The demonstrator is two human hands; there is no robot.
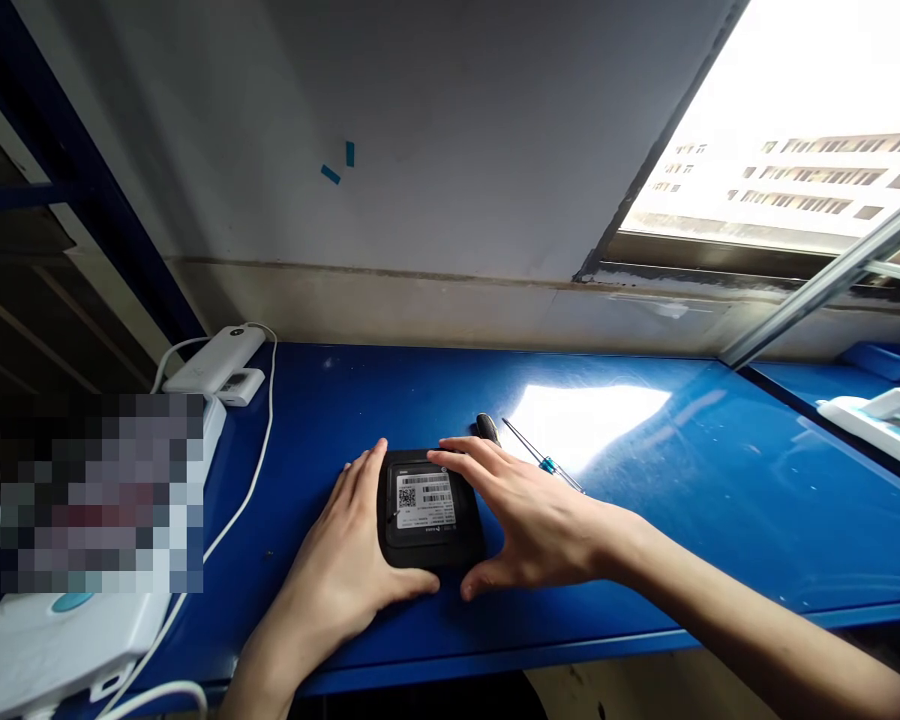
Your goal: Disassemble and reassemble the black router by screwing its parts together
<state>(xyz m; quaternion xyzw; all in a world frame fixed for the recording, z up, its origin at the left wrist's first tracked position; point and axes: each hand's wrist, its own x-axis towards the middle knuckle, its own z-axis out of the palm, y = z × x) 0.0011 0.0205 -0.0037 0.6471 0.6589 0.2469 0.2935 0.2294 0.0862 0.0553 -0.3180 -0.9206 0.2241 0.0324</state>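
A flat black square device (427, 545) with rounded corners lies on the blue table, and a white label with a QR code and barcodes faces up on it. My left hand (349, 560) holds its left side, fingers along the edge and thumb near the bottom edge. On the opposite side, my right hand (525, 515) grips it, with fingertips on the top right corner and the thumb close to the lower right corner. Just beyond the device are a dark-handled tool (487, 428) and a thin screwdriver-like tool (546, 464) with a blue part, both partly hidden by my right hand.
At the left stand a white appliance (112, 640), partly pixelated, and a white power bank-like box (217, 358). A white cable (259, 465) runs along the table (330, 400). A metal bar (810, 285) and another white device (881, 420) are at the right. Behind is a wall (450, 150).
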